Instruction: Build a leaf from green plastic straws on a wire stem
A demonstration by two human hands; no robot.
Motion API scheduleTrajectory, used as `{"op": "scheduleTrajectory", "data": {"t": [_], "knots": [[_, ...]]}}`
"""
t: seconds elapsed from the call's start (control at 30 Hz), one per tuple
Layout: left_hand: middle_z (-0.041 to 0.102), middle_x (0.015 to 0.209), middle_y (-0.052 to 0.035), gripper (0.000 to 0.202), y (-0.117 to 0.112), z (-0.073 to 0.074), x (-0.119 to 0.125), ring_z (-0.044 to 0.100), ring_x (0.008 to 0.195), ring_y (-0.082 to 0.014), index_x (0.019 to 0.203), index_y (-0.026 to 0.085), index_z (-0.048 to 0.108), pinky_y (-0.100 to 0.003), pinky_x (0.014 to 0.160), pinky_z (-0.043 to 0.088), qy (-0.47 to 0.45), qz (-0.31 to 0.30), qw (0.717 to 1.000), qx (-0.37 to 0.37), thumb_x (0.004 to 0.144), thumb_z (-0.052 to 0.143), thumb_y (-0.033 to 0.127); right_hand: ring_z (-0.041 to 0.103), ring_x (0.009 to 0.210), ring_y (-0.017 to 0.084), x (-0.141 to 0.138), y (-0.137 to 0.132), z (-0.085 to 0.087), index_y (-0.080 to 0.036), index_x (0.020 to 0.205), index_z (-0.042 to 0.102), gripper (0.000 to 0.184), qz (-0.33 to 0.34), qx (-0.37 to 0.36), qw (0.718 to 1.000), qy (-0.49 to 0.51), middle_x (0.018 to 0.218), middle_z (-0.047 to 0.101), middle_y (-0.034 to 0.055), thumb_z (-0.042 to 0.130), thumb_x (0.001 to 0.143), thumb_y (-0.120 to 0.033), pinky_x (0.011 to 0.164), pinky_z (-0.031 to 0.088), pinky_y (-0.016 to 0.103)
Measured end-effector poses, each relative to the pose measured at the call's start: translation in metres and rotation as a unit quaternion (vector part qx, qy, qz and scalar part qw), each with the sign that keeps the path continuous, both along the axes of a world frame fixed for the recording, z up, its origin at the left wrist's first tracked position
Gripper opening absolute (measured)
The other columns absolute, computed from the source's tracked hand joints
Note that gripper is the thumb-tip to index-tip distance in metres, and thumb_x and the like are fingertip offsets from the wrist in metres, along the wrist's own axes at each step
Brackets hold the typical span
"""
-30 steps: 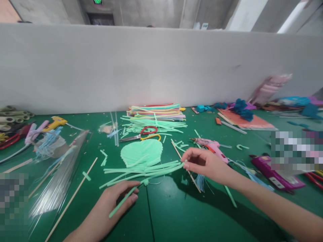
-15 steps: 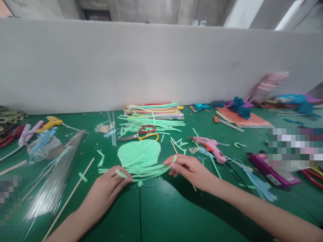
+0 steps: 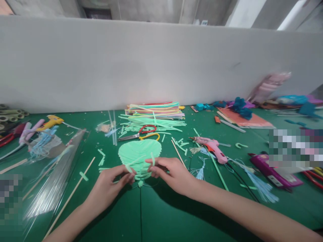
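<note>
A flat, fan-shaped piece of mint-green pipe cleaners [image 3: 140, 149] lies on the table, with a small green knob [image 3: 140, 184] at its near tip. My left hand [image 3: 117, 179] is at its lower left, thumb and fingers pinched on a mint-green pipe cleaner whose end [image 3: 128, 168] sticks up past the fingertips. On the other side, my right hand [image 3: 170, 171] pinches a mint-green pipe cleaner too, its tip [image 3: 152, 158] poking up above the fingers. Whether both ends belong to one stem is hidden by the fingers. Red-and-yellow-handled scissors [image 3: 147, 131] lie just beyond the piece.
Pipe cleaners [image 3: 156, 109] in several colours are heaped against the white partition [image 3: 151, 64]. To the right lie a pink glue gun [image 3: 213, 148], blue tassels [image 3: 262, 186] and a purple box [image 3: 274, 171]. A wooden stick [image 3: 73, 191], clear plastic and a yellow glue gun [image 3: 51, 123] are left.
My right hand has moved left, bringing the two hands close together over the piece's lower end. My left hand has shifted slightly right. A blue tassel beside the right forearm has come into view.
</note>
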State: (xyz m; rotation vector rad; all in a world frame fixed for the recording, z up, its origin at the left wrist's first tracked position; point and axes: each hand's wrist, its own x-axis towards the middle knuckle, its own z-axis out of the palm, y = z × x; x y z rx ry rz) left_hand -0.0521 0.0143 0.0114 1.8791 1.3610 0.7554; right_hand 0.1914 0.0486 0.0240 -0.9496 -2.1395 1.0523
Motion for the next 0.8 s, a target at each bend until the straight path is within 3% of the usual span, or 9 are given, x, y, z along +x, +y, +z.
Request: {"op": "scheduleTrajectory", "data": {"t": [0.07, 0.13, 0.27, 0.37, 0.5, 0.6, 0.7, 0.8], "knots": [[0.069, 0.069, 0.0, 0.032, 0.001, 0.003, 0.002, 0.063, 0.065, -0.016, 0.076, 0.021, 0.066, -0.025, 0.064, 0.046, 0.023, -0.019, 1.0, 0.008, 0.093, 0.05, 0.042, 0.069, 0.069, 0.015, -0.006, -0.001, -0.001, -0.019, 0.113, 0.059, 0.024, -0.017, -0.026, 0.999, 0.03, 0.081, 0.073, 0.0025, 0.051, 0.097, -0.034, 0.068, 0.052, 0.025], [0.069, 0.069, 0.0006, 0.03, 0.002, 0.006, 0.005, 0.062, 0.064, -0.0152, 0.075, 0.021, 0.067, -0.024, 0.063, 0.044, 0.043, -0.032, 0.998, 0.021, 0.092, 0.052, 0.041, 0.069, 0.07, 0.014, -0.011, -0.002, -0.001, -0.02, 0.12, 0.055, 0.028, -0.02, -0.029, 0.998, 0.045, 0.083, 0.073, 0.0019, 0.052, 0.096, -0.034, 0.068, 0.052, 0.024], [0.071, 0.07, 0.0007, 0.024, 0.005, 0.007, 0.009, 0.061, 0.064, -0.0148, 0.076, 0.022, 0.07, -0.023, 0.06, 0.043, 0.042, -0.025, 0.998, 0.043, 0.089, 0.058, 0.037, 0.066, 0.078, 0.016, -0.019, -0.004, 0.002, -0.018, 0.098, 0.063, 0.02, 0.009, 0.084, 0.996, 0.013, 0.084, 0.069, 0.0048, 0.045, 0.099, -0.027, 0.075, 0.051, 0.027], [0.074, 0.075, -0.0009, 0.02, 0.007, 0.005, 0.009, 0.064, 0.066, -0.0163, 0.078, 0.022, 0.073, -0.024, 0.061, 0.045, 0.023, -0.014, 0.999, 0.042, 0.086, 0.061, 0.036, 0.062, 0.095, 0.018, -0.021, -0.008, 0.005, -0.016, 0.104, 0.064, 0.024, 0.068, 0.142, 0.987, 0.02, 0.101, 0.064, 0.0105, 0.042, 0.095, -0.014, 0.084, 0.05, 0.029], [0.075, 0.075, -0.0015, 0.021, 0.007, 0.005, 0.009, 0.064, 0.063, -0.0161, 0.085, 0.022, 0.075, -0.024, 0.058, 0.044, 0.017, -0.016, 0.999, 0.033, 0.085, 0.061, 0.037, 0.058, 0.09, 0.016, -0.021, -0.013, 0.01, -0.019, 0.117, 0.062, 0.027, 0.105, 0.11, 0.988, 0.009, 0.11, 0.057, 0.0096, 0.055, 0.092, -0.025, 0.079, 0.051, 0.027], [0.071, 0.066, -0.0005, 0.023, 0.006, 0.005, 0.011, 0.058, 0.057, -0.0142, 0.079, 0.02, 0.074, -0.024, 0.054, 0.041, 0.026, -0.011, 0.999, 0.037, 0.085, 0.061, 0.038, 0.058, 0.084, 0.015, -0.023, -0.01, 0.01, -0.018, 0.096, 0.07, 0.024, 0.074, 0.107, 0.991, 0.013, 0.098, 0.059, 0.0069, 0.052, 0.096, -0.035, 0.077, 0.05, 0.027], [0.067, 0.065, 0.001, 0.022, 0.003, 0.005, 0.012, 0.056, 0.057, -0.0132, 0.076, 0.02, 0.07, -0.023, 0.053, 0.041, 0.02, 0.019, 0.999, 0.039, 0.082, 0.065, 0.04, 0.06, 0.083, 0.015, -0.026, -0.004, 0.01, -0.017, 0.078, 0.07, 0.035, 0.036, 0.12, 0.992, 0.029, 0.092, 0.063, 0.0065, 0.046, 0.099, -0.032, 0.077, 0.049, 0.027], [0.065, 0.073, 0.0021, 0.03, 0.0, 0.004, 0.012, 0.057, 0.059, -0.0128, 0.094, 0.021, 0.063, -0.023, 0.053, 0.046, -0.041, 0.076, 0.995, 0.045, 0.075, 0.073, 0.042, 0.06, 0.08, 0.015, -0.028, -0.001, 0.012, -0.018, 0.093, 0.072, 0.025, 0.023, 0.12, 0.992, 0.028, 0.087, 0.065, 0.0047, 0.049, 0.098, -0.029, 0.073, 0.048, 0.026]]}}
